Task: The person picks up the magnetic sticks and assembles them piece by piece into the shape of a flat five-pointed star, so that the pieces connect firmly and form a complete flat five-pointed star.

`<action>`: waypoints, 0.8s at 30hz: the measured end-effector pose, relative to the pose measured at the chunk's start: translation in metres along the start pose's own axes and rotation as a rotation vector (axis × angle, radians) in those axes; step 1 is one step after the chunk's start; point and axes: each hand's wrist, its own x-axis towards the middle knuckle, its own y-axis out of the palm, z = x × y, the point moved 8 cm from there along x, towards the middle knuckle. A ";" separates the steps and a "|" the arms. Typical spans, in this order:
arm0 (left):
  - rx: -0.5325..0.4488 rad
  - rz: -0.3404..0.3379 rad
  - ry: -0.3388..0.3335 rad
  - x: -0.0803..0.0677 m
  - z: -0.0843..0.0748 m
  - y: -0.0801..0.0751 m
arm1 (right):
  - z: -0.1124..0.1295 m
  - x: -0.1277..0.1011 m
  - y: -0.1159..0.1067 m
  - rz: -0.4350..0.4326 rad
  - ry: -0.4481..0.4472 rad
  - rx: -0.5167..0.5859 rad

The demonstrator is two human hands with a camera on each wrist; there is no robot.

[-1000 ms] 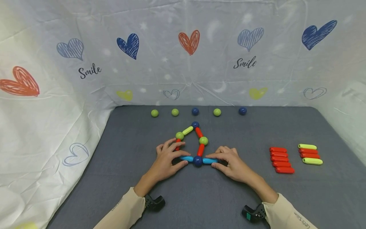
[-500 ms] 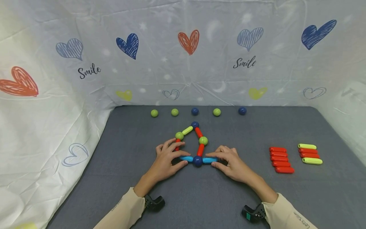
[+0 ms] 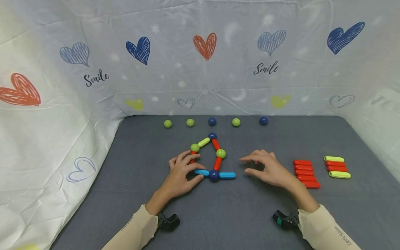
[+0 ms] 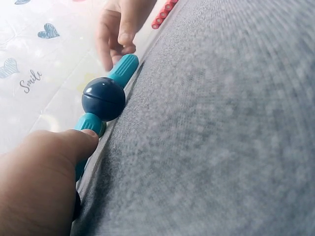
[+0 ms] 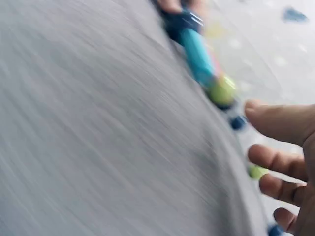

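Note:
My left hand pinches a light-blue magnetic stick at its left part. That stick joins a dark-blue ball, with a second light-blue stick jutting right from it. From this ball a chain runs upward: red stick, green ball, another red stick, dark-blue ball, yellow-green stick and green ball. Below the last lies a red stick, partly behind my left fingers. My right hand holds nothing, fingers relaxed, right of the second light-blue stick's free end.
A row of loose green and dark-blue balls lies along the table's far edge. On the right, a stack of red sticks lies beside a smaller group of yellow-green sticks and red ones. A printed cloth hangs behind.
My right hand has let go of the right light-blue stick and moved right and slightly away from me. The left hand keeps its pinch, and the shape of sticks and balls stays put.

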 end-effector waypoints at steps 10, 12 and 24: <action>-0.009 -0.008 0.007 0.000 -0.001 0.000 | -0.060 -0.031 -0.080 -0.108 0.179 -0.190; -0.008 -0.007 0.007 0.000 -0.001 0.000 | -0.072 -0.040 -0.090 -0.100 0.229 -0.221; -0.020 0.006 -0.007 0.001 -0.001 -0.001 | -0.113 -0.067 -0.109 -0.017 0.360 -0.271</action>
